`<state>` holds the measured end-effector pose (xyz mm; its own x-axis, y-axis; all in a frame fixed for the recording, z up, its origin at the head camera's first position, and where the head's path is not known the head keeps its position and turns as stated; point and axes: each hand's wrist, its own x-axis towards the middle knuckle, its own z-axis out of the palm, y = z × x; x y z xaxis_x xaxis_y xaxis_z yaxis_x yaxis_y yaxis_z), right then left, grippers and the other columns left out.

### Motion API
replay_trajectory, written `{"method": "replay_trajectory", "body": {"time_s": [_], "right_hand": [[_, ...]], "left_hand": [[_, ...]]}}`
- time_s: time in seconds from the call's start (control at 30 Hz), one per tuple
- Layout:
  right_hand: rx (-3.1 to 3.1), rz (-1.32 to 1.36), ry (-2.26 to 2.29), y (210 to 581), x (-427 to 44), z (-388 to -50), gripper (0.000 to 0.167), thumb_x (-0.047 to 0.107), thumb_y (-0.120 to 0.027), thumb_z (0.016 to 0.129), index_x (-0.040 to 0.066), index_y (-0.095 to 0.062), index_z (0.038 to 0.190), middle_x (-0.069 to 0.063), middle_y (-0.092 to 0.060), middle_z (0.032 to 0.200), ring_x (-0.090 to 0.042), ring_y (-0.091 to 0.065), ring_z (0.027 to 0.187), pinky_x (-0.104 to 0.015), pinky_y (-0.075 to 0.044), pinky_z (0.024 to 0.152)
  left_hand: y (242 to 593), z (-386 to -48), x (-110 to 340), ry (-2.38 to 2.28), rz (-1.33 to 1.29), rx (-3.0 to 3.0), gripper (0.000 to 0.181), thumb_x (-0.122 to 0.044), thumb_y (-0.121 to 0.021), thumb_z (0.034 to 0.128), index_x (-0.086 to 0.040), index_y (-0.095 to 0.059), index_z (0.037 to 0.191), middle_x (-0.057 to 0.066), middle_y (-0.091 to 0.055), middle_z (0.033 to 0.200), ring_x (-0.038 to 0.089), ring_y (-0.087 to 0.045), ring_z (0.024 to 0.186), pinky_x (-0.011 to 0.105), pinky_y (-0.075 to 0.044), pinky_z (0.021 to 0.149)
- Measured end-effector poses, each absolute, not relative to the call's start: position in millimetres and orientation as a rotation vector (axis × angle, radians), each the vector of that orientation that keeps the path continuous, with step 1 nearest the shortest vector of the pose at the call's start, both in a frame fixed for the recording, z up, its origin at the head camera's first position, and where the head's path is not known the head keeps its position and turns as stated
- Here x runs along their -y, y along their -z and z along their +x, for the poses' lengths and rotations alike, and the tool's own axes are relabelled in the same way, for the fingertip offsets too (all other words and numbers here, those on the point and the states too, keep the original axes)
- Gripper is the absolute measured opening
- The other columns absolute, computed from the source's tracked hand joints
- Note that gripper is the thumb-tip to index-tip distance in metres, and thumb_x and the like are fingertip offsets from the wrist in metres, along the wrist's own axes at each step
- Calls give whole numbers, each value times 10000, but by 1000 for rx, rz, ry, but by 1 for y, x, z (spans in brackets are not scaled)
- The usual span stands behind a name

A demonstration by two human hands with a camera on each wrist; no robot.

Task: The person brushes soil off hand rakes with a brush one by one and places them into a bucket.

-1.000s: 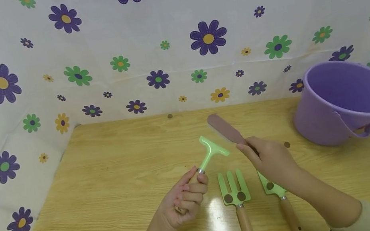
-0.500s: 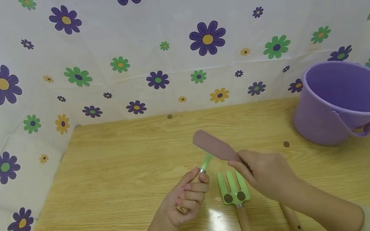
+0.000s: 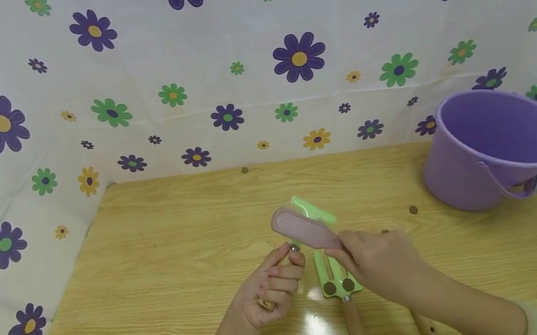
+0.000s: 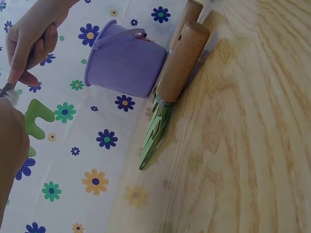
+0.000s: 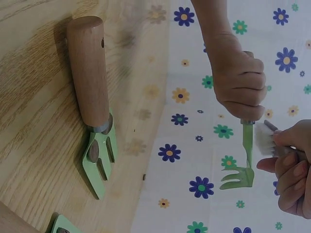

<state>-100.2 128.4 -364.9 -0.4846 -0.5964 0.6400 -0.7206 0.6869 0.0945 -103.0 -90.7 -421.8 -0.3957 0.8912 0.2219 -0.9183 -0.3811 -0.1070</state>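
Observation:
A small green hand rake (image 3: 313, 210) with a wooden handle is gripped in my left hand (image 3: 274, 286), its head pointing up and away above the table. My right hand (image 3: 384, 263) holds a mauve brush (image 3: 304, 229), whose back faces up in the head view and covers the rake's neck. White bristles (image 5: 265, 140) show on its underside in the right wrist view, close beside the rake's neck. Below, a green hand fork (image 3: 340, 285) with two brown round spots lies on the table. Beside it, another tool's wooden handle (image 3: 425, 327) shows; my right hand and forearm hide its head.
A purple bucket (image 3: 446, 177) stands at the back right with its handle hanging down. Small brown spots (image 3: 413, 209) mark the wooden table (image 3: 179, 234). A flower-printed cloth (image 3: 133, 48) rises behind the table and along both sides.
My right hand has brought the brush left and down, from beside the rake to across its neck. My left hand stays almost still with the rake.

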Motion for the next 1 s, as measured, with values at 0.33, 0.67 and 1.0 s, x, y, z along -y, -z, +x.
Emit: {"method": "replay_trajectory", "body": {"time_s": [0.33,0.67,1.0], "right_hand": [[2264,977,-203,372,-128,-103,586,420,-198,1040,96,-512,667,79,-415,476,-4,-274,372,-115,-120,357],[2290,952,-165,373,-133,-110,624,416,-176,1041,60,-566,708,43,-459,479,-12,-258,380,-125,-113,357],[2312,948,-170,372,-138,-117,622,420,-170,1040,66,-520,667,40,-433,470,-22,-259,372,-115,-120,346]], "left_hand": [[421,-104,90,-1983,136,234,336,-285,-371,1035,-21,-575,988,-88,-308,650,-12,-288,487,55,-305,399],[421,-103,91,-1982,120,249,356,-299,-358,1037,-18,-570,985,-91,-294,649,-9,-289,481,56,-303,393],[421,-103,91,-1981,123,243,365,-311,-353,1037,-18,-560,972,-84,-309,647,-11,-297,486,55,-303,395]]}}
